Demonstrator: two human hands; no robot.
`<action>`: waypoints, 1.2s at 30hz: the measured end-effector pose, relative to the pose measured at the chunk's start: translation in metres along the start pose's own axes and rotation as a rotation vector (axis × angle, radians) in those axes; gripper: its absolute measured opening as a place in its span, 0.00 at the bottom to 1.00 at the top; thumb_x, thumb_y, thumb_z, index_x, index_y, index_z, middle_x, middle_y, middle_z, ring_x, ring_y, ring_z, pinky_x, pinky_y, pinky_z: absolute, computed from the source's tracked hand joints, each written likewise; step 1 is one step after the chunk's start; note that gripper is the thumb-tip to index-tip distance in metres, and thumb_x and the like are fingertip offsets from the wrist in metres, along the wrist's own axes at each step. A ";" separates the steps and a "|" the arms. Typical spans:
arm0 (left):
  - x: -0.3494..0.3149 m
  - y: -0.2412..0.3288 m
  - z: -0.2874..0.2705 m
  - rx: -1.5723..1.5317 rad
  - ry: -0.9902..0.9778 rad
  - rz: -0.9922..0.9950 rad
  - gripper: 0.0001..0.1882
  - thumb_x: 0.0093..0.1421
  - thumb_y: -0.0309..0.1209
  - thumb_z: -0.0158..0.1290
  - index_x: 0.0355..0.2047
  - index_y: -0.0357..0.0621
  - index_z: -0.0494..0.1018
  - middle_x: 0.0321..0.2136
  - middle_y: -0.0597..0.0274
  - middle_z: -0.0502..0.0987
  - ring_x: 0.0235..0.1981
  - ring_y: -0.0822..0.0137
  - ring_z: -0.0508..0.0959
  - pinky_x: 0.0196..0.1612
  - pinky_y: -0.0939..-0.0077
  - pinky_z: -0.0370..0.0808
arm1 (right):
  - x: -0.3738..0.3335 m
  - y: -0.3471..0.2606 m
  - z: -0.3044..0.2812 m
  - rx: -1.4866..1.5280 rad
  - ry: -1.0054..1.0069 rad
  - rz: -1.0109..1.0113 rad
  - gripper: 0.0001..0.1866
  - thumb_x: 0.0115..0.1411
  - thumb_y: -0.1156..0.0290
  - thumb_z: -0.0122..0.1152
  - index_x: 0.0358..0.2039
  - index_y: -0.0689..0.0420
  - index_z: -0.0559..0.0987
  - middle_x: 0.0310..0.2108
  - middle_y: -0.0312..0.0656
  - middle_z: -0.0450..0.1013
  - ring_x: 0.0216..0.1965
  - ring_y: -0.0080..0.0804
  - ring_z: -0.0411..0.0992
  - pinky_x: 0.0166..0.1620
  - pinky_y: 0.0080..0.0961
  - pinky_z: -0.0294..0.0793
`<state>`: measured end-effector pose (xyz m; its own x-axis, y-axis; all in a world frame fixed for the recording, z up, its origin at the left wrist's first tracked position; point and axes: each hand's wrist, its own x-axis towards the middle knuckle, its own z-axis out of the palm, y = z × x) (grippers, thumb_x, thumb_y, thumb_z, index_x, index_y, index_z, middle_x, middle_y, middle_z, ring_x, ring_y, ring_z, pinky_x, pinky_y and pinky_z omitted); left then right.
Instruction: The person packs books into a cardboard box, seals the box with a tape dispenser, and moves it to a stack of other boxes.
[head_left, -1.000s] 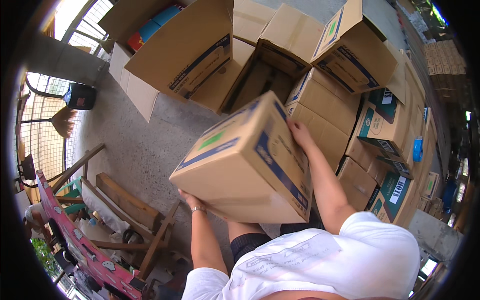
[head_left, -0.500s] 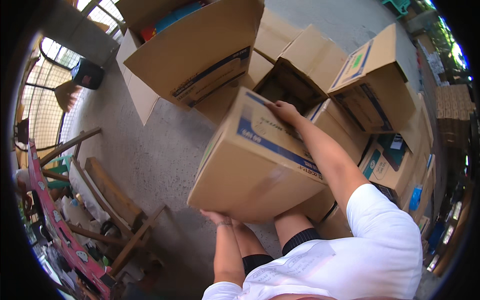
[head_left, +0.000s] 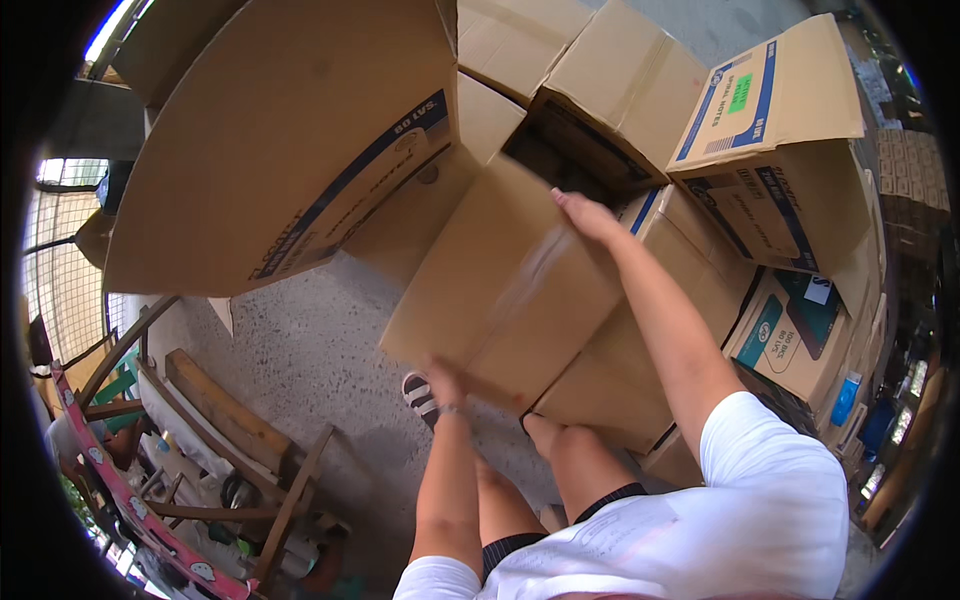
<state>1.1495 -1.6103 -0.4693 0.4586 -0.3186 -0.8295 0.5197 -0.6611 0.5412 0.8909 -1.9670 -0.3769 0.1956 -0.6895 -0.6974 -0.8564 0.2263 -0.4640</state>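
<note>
A brown cardboard box (head_left: 465, 275) is tilted in front of me, its taped side facing up. My right hand (head_left: 590, 217) grips its upper right edge, fingers bent over the rim. At the near left corner, my left hand (head_left: 441, 382) is closed on the box from below; its fingertips are partly hidden and blurred. Just beyond the right hand is an open box (head_left: 625, 90) with a dark inside. Under and beside the held box lies another closed carton (head_left: 615, 375). A large open-flapped box (head_left: 290, 150) with a blue stripe looms at the far left.
An open carton with a green label (head_left: 765, 160) stands at the right, above a box with a teal panel (head_left: 790, 335). A wooden frame (head_left: 280, 510) and a wooden beam (head_left: 225, 410) stand at the left on the concrete floor (head_left: 300, 345). Stacked flat cardboard (head_left: 910, 180) is at far right.
The box has gone down and away from me, tipping so its taped side now faces up and its printed side is hidden. Both hands went with it. The view has shifted closer to the boxes.
</note>
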 end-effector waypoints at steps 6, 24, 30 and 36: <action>-0.040 0.050 0.102 -0.215 0.234 -0.026 0.36 0.65 0.46 0.45 0.64 0.40 0.46 0.62 0.50 0.56 0.63 0.56 0.56 0.58 0.65 0.63 | 0.019 0.070 0.022 -0.243 0.649 0.097 0.37 0.52 0.32 0.47 0.55 0.41 0.68 0.49 0.39 0.65 0.53 0.39 0.61 0.56 0.45 0.54; 0.073 0.137 0.027 0.287 -0.249 0.429 0.31 0.53 0.41 0.62 0.51 0.30 0.70 0.40 0.55 0.78 0.39 0.70 0.77 0.44 0.79 0.73 | 0.023 0.049 0.032 -0.326 0.747 0.203 0.39 0.53 0.29 0.40 0.45 0.53 0.74 0.46 0.49 0.71 0.52 0.45 0.66 0.54 0.44 0.59; 0.071 0.135 0.000 0.224 -0.239 0.493 0.27 0.53 0.42 0.63 0.45 0.31 0.75 0.38 0.56 0.79 0.38 0.72 0.76 0.43 0.79 0.72 | 0.006 0.027 0.052 -0.429 0.802 0.251 0.42 0.54 0.28 0.38 0.48 0.55 0.72 0.48 0.53 0.70 0.54 0.51 0.65 0.56 0.46 0.58; 0.040 0.114 0.000 0.279 0.009 0.665 0.18 0.59 0.39 0.56 0.41 0.35 0.77 0.31 0.59 0.80 0.31 0.72 0.76 0.38 0.79 0.73 | 0.021 0.038 0.040 -0.450 0.734 0.309 0.43 0.55 0.27 0.35 0.51 0.55 0.69 0.52 0.54 0.67 0.55 0.54 0.63 0.57 0.50 0.57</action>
<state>1.2276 -1.6983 -0.4412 0.6206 -0.7089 -0.3351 -0.0746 -0.4788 0.8747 0.8816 -1.9452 -0.4306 -0.2947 -0.9419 -0.1612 -0.9556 0.2905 0.0494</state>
